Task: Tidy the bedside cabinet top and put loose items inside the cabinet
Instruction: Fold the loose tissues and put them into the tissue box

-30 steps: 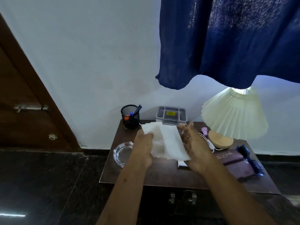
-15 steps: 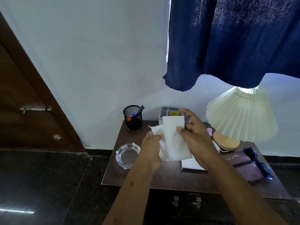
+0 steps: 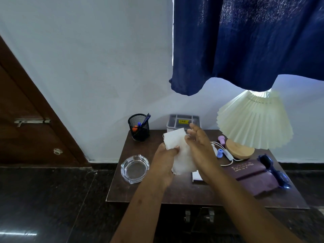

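Note:
A folded white tissue (image 3: 177, 143) is held up over the middle of the dark brown bedside cabinet top (image 3: 157, 192). My left hand (image 3: 164, 160) pinches its left edge between thumb and fingers. My right hand (image 3: 199, 148) lies flat against its right side, fingers stretched out. A small white pad (image 3: 196, 176) lies on the top, partly hidden under my right wrist. Two metal door handles (image 3: 199, 215) show on the cabinet front below.
A glass ashtray (image 3: 134, 168) sits front left, a black mesh pen holder (image 3: 139, 127) back left, a grey organiser tray (image 3: 183, 121) against the wall. A pleated lamp (image 3: 254, 120), white cable, purple glasses case (image 3: 249, 175) and dark sunglasses (image 3: 273, 171) fill the right side. A blue curtain (image 3: 245, 41) hangs overhead.
The tissue was spread wide between both hands, then folded narrower. My right hand has shifted from gripping its top edge to pressing flat on its right side.

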A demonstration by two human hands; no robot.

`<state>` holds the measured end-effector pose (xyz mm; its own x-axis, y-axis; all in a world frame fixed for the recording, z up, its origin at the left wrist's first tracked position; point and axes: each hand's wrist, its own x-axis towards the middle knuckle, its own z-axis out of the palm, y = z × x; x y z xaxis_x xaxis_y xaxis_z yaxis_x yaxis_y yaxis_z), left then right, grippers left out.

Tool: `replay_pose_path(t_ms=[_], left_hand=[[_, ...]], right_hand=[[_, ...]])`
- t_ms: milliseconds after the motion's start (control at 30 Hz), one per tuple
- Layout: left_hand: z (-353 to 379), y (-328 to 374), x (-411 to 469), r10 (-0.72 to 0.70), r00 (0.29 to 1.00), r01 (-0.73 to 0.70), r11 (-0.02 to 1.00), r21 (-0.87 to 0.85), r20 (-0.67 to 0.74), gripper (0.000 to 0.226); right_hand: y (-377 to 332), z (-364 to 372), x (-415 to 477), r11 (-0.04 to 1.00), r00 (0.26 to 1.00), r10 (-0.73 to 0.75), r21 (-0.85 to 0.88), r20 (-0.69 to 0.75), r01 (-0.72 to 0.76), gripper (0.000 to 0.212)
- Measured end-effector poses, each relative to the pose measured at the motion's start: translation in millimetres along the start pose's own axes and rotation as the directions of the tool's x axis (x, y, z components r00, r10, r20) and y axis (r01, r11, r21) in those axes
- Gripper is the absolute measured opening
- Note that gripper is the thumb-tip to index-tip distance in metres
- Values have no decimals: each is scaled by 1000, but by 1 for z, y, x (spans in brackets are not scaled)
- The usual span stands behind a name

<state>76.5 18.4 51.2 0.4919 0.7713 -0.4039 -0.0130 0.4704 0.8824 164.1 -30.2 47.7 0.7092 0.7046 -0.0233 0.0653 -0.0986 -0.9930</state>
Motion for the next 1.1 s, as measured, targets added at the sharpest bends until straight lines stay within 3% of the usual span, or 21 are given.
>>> replay_pose_path(t_ms=[100, 400, 533, 667, 800, 900, 967, 1100], left_hand=[[0, 1, 3, -9, 994, 8, 1000, -6, -110, 11], [-3, -1, 4, -31, 996, 25, 997, -71, -85, 28], [-15, 4, 9, 21, 981, -32, 998, -55, -194, 27], [-23, 6, 16, 39, 964, -63, 995, -83, -262, 30], [-18, 4, 22, 16, 970, -43, 993, -106, -244, 20], [-20, 6, 26, 8, 972, -33, 994, -105, -234, 12], [-23, 7, 29, -2, 972, -28, 992, -121, -236, 15], [-26, 8, 33, -13, 973, -21, 989, -144, -232, 24]], right_hand=[[3, 6, -5, 995, 990, 97, -48, 107, -92, 39], [8, 16, -9, 997, 956, 76, -54, 283, -64, 35], [21, 5, 18, 966, 966, 62, -258, 250, 5, 38], [40, -3, 60, 827, 994, 8, -560, 107, 53, 41], [54, 0, 95, 551, 988, -118, -822, 95, 145, 49], [56, 9, 113, 393, 991, -69, -910, 117, 135, 49], [59, 15, 121, 361, 989, -38, -921, 143, 148, 45], [65, 19, 126, 402, 981, -73, -895, 178, 193, 39]])
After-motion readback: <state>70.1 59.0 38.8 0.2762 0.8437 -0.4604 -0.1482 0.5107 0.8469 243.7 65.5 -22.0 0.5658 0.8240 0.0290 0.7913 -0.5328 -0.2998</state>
